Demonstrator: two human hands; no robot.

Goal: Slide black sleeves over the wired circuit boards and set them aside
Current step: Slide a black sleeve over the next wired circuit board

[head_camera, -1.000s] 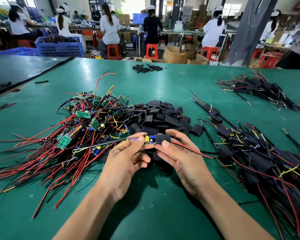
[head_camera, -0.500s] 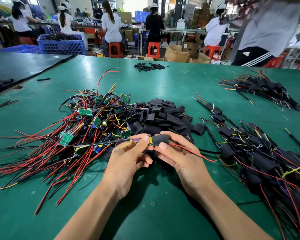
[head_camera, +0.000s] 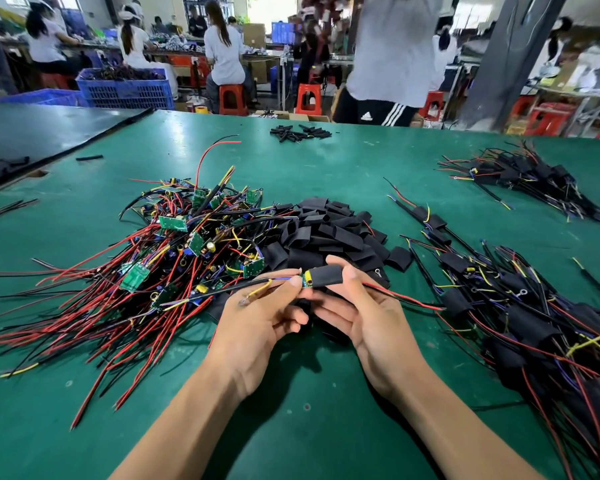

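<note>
Head camera is showing the green worktop [head_camera: 326, 427] carrying bare wired boards [head_camera: 174, 258] at left, loose sleeves [head_camera: 326, 230] centrally and finished ones [head_camera: 534, 323] heaped right, likely sorted for flow. Left hand [head_camera: 257, 327] fingers are pinching the circuit board [head_camera: 306, 279] end, steadying it; right hand [head_camera: 371, 320] fingers are pinching the black sleeve [head_camera: 326, 275], nearly covering it

I count one left hand [head_camera: 257, 327], one right hand [head_camera: 371, 320], one tangle of bare boards [head_camera: 174, 258], one sleeve pile [head_camera: 326, 230], one near finished heap [head_camera: 534, 323], one far heap [head_camera: 527, 181] (single pieces uncountable).
</note>
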